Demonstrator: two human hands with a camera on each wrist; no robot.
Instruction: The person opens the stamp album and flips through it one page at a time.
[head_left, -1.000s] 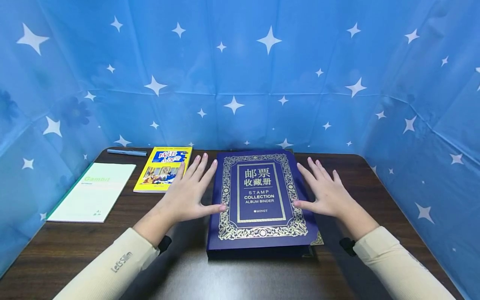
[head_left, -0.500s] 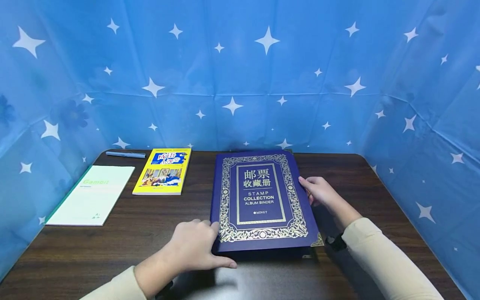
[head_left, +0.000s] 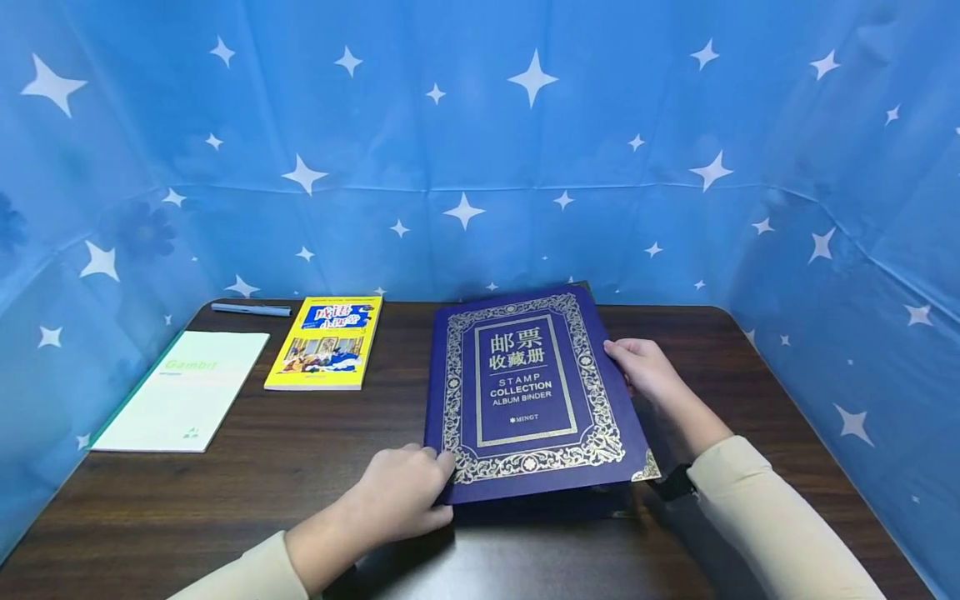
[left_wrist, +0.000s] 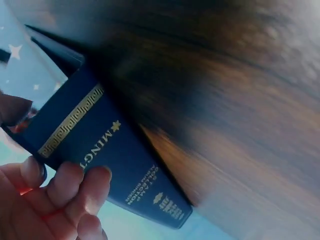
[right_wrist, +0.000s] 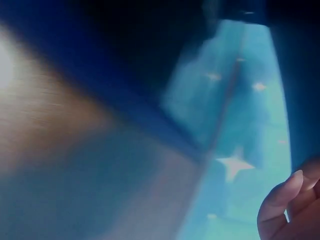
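Note:
A dark blue stamp album [head_left: 525, 417] with gold ornament lies on the table, its front cover raised along the right side. My right hand [head_left: 643, 367] grips the cover's right edge, thumb on top and the other fingers underneath. My left hand [head_left: 401, 492] holds the near left corner, fingers against the spine and thumb at the bottom edge. In the left wrist view the spine [left_wrist: 95, 130] shows gold lettering, with my left fingertips [left_wrist: 95, 187] against it. The right wrist view is blurred; fingers of my right hand [right_wrist: 285, 205] appear at its lower right.
On the left of the dark wooden table [head_left: 225, 508] lie a pale notebook [head_left: 183, 392], a yellow booklet [head_left: 326, 342] and a blue pen [head_left: 251, 309]. A blue curtain [head_left: 480, 150] with white stars surrounds the back and sides.
Both hands went from spread beside the album to holding it: the left moved to its near left corner, the right to the cover's right edge. The cover's right side has risen.

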